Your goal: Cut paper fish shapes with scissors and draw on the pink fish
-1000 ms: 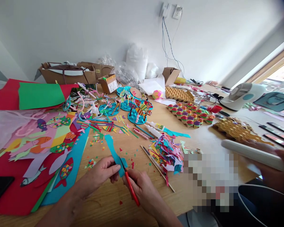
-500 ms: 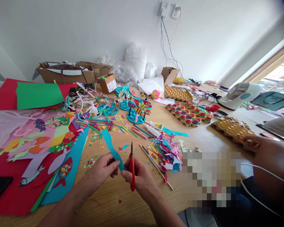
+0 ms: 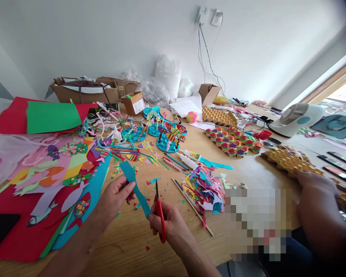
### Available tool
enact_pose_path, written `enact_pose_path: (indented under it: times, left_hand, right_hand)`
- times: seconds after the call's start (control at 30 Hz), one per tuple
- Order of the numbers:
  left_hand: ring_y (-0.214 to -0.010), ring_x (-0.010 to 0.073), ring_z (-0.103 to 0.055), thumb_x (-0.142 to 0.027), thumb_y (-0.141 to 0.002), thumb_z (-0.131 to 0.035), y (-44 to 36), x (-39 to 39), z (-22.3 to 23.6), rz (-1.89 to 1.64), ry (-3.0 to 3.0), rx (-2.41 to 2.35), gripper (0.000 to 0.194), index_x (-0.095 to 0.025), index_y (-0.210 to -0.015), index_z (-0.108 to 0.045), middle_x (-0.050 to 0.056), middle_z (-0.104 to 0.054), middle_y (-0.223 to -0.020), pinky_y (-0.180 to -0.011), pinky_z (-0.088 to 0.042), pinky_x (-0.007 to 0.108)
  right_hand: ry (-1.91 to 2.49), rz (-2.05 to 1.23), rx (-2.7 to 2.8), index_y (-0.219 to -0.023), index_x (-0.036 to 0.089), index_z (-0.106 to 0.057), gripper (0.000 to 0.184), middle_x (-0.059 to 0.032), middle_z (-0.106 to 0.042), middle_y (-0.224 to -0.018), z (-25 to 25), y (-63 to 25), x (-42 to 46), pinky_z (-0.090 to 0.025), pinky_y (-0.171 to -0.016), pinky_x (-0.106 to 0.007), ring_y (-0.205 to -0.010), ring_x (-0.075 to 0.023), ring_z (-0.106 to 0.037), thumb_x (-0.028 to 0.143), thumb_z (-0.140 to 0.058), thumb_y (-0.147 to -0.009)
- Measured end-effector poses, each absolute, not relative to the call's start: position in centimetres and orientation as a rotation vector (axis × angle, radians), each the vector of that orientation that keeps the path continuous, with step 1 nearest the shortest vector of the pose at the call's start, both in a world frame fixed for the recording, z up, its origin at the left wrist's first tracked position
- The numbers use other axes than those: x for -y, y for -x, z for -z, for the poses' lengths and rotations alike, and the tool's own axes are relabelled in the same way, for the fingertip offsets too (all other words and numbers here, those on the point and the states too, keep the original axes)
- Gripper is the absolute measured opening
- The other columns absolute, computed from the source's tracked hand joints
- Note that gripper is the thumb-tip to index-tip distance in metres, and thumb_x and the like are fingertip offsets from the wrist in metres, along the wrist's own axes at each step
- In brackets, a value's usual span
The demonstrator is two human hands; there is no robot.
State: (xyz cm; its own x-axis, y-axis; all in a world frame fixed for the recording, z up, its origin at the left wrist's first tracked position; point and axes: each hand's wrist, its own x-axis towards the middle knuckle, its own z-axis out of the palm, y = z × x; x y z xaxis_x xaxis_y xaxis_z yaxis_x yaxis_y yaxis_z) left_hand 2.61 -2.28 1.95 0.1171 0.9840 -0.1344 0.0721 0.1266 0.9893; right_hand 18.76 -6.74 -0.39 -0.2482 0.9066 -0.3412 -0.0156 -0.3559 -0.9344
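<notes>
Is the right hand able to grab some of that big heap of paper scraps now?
Probably not without letting go first: the heap of paper scraps looks near, with thin sticks between, but the right hand holds the red scissors and seems to pinch the blue strip.

One left hand (image 3: pixel 115 195) and one right hand (image 3: pixel 171 222) are holding one blue strip (image 3: pixel 140 195) and one pair of red scissors (image 3: pixel 160 216). One co-worker's hand (image 3: pixel 315 186) is showing. One painted egg carton (image 3: pixel 233 141), at least two plain egg cartons (image 3: pixel 219 115), three white bottles (image 3: pixel 188 161), one faceted ball (image 3: pixel 192 117) and one fan (image 3: pixel 296 117) are occupying the tabletop (image 3: pixel 132 246). Two wall sockets (image 3: pixel 202 15) are showing.
</notes>
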Motion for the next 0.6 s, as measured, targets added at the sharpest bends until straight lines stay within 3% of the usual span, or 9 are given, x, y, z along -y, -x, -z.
enact_pose_path:
  times: [0.2, 0.37, 0.6]
  left_hand:
    - [-0.048, 0.0078, -0.049, -0.033, -0.070, -0.064, -1.8, 2.6, -3.2, -1.033, -0.956, -1.097, 0.017, -0.018, -0.071, -0.057, -0.005, -0.055, -0.057, -0.043, -0.037, 0.017]
    - [-0.044, 0.0060, -0.048, -0.031, -0.069, -0.066, -2.9, 3.8, -4.3, -0.931, -0.782, -0.923, 0.017, -0.018, -0.070, -0.057, -0.005, -0.055, -0.054, -0.039, -0.033, 0.015]
    - [-0.044, 0.0066, -0.045, -0.032, -0.074, -0.060, -4.3, 3.8, -3.6, -0.943, -0.933, -0.975, 0.017, -0.017, -0.067, -0.055, -0.005, -0.051, -0.049, -0.040, -0.032, 0.016]
  right_hand:
    - [1.315, -1.599, 1.274, -0.069, 0.016, -0.047, 0.023, 0.0034, -0.049, -0.055, 1.1, -20.6, 6.1, -0.036, -0.045, -0.020, -0.046, -0.0086, -0.045, 0.039, -0.050, -0.073]
    - [1.438, -1.318, 1.613, -0.063, 0.018, -0.044, 0.027, 0.0034, -0.044, -0.055, 0.4, -20.9, 5.6, -0.033, -0.048, -0.020, -0.052, -0.0100, -0.045, 0.037, -0.043, -0.081]
    - [1.354, -1.263, 1.725, -0.062, 0.016, -0.048, 0.034, 0.0025, -0.044, -0.054, -2.1, -19.1, 6.8, -0.029, -0.047, -0.019, -0.053, -0.0097, -0.043, 0.036, -0.034, -0.087]
